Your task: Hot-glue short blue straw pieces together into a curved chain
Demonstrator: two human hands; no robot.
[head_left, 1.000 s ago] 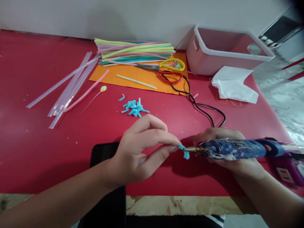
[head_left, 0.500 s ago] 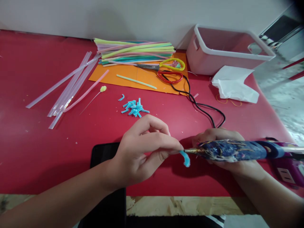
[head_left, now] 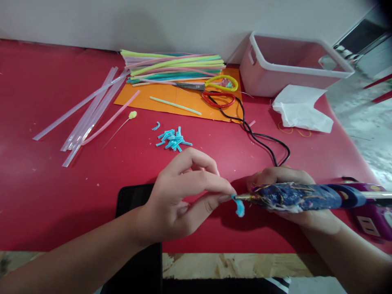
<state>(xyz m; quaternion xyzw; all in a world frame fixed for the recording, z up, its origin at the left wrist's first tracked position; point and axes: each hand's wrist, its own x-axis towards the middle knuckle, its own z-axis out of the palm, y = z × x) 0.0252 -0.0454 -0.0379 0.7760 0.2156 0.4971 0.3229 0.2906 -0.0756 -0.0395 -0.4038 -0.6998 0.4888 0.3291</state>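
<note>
The left hand (head_left: 186, 196) pinches a bent, fuzzy blue piece (head_left: 240, 209) between finger and thumb, over the shiny red table top (head_left: 61, 200). The right hand (head_left: 312, 220) is wrapped around a messy blue glue gun (head_left: 300, 198), its tip at the piece. Rough wood (head_left: 220, 263) edges the table's near side. A pale wall (head_left: 171, 24) stands behind; the floor (head_left: 372, 110) looks whitish.

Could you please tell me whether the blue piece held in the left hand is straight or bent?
Bent: the blue piece curves downward from the left hand, its free end hanging lowest.
</note>
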